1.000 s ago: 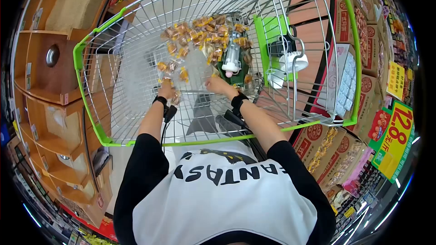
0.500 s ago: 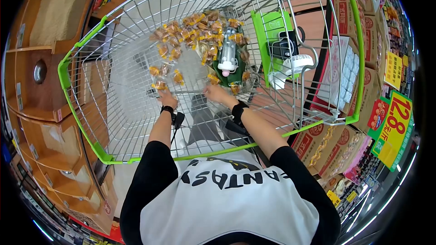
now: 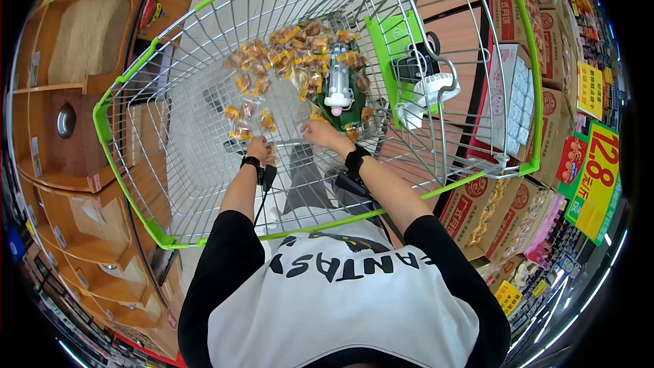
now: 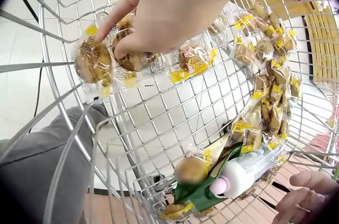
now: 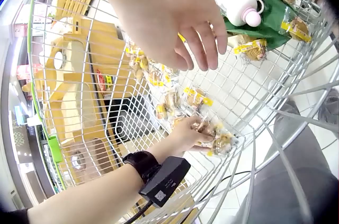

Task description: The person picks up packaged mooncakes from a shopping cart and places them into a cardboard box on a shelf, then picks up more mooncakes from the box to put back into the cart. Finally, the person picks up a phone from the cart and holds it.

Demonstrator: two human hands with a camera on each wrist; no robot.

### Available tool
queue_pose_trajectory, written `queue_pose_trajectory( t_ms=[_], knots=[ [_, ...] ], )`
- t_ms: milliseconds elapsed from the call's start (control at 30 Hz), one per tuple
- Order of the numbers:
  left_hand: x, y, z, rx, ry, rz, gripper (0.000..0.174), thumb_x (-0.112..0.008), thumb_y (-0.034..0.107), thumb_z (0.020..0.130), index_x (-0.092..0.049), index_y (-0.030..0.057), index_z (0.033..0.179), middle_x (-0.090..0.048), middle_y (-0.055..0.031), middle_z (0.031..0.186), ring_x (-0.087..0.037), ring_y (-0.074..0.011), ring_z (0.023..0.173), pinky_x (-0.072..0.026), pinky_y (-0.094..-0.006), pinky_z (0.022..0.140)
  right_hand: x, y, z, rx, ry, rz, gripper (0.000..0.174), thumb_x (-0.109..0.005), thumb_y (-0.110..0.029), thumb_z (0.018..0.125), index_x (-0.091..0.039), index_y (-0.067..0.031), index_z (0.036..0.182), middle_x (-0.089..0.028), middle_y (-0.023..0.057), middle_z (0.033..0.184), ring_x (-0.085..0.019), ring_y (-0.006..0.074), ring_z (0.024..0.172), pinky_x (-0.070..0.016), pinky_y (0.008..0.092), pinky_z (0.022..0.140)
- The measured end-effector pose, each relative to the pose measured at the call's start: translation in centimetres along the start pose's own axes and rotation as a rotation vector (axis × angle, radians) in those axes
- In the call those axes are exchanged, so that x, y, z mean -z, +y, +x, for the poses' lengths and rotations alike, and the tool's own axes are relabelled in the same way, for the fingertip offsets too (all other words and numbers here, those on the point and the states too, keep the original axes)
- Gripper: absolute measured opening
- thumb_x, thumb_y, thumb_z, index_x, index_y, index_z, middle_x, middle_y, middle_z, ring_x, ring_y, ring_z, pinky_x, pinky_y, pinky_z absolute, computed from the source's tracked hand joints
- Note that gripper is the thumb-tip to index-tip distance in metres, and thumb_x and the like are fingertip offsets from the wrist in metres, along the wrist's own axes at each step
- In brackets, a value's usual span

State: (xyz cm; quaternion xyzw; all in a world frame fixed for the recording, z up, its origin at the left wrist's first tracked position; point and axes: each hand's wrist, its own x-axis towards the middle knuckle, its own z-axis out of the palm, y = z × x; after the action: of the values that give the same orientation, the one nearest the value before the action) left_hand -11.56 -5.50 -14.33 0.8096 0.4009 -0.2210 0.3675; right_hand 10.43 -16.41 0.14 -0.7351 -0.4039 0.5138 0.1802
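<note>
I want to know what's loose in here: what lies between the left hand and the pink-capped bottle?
In the left wrist view, a wrapped pastry by the left hand, bare wire mesh, then another pastry beside the bottle.

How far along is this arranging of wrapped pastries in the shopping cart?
A short row of pastries looks laid out. The left hand touches two there; the right hand holds nothing. Probably left: the jumbled cluster and pastries around the bottle.

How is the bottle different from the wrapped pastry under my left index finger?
The bottle is long, with a pink tip; the wrapped pastry is round and brown. The left hand touches the wrapped pastry but not the bottle. Both are in the shopping cart.
</note>
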Motion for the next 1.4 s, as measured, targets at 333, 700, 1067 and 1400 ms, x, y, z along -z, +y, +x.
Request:
queue_pose_trajectory(
  t_ms=[333, 700, 1067, 1400],
  knots=[
    [0.5, 0.3, -0.6, 0.103, -0.346, -0.207, 0.039, -0.069, 0.017, 0.053, -0.059, 0.0049, 0.089, -0.062, -0.0116, 0.082, -0.060, -0.0252, 0.079, -0.0480, -0.0329, 0.070, 0.8, -0.6, -0.1, 0.018, 0.102, 0.034, 0.023, -0.053, -0.015, 0.072, -0.058, -0.0019, 0.089, -0.060, 0.0133, 0.076, -0.058, 0.0278, 0.072, -0.0453, 0.0352, 0.066],
    [-2.5, -1.5, -1.1, 0.247, -0.083, -0.657, 0.026, -0.061, 0.005, 0.060, -0.059, -0.0001, 0.086, -0.060, -0.0116, 0.072, -0.059, -0.0185, 0.064, -0.0472, -0.0289, 0.054, 0.8, 0.3, 0.7, -0.001, 0.105, 0.087, 0.020, -0.052, -0.019, 0.072, -0.057, -0.0068, 0.088, -0.061, 0.0123, 0.085, -0.057, 0.0296, 0.082, -0.0443, 0.0382, 0.071],
    [-0.4, 2.4, -2.7, 0.124, 0.226, -0.262, 0.023, -0.062, 0.019, 0.065, -0.056, 0.0029, 0.080, -0.061, -0.0173, 0.075, -0.059, -0.0331, 0.071, -0.0466, -0.0394, 0.063, 0.8, 0.3, 0.1, -0.006, 0.149, 0.071, 0.021, -0.053, -0.019, 0.073, -0.058, -0.0047, 0.088, -0.061, 0.0126, 0.080, -0.058, 0.0288, 0.077, -0.0452, 0.0367, 0.068],
    [-0.1, 4.0, -3.2, 0.244, 0.256, -0.191, 0.022, -0.062, 0.018, 0.064, -0.057, 0.0035, 0.080, -0.061, -0.0172, 0.077, -0.059, -0.0339, 0.074, -0.0463, -0.0412, 0.067, 1.5, 0.1, -0.3, -0.008, 0.149, 0.104, 0.020, -0.052, -0.020, 0.072, -0.058, -0.0052, 0.085, -0.061, 0.0147, 0.084, -0.057, 0.0314, 0.081, -0.0447, 0.0382, 0.070]
  ],
)
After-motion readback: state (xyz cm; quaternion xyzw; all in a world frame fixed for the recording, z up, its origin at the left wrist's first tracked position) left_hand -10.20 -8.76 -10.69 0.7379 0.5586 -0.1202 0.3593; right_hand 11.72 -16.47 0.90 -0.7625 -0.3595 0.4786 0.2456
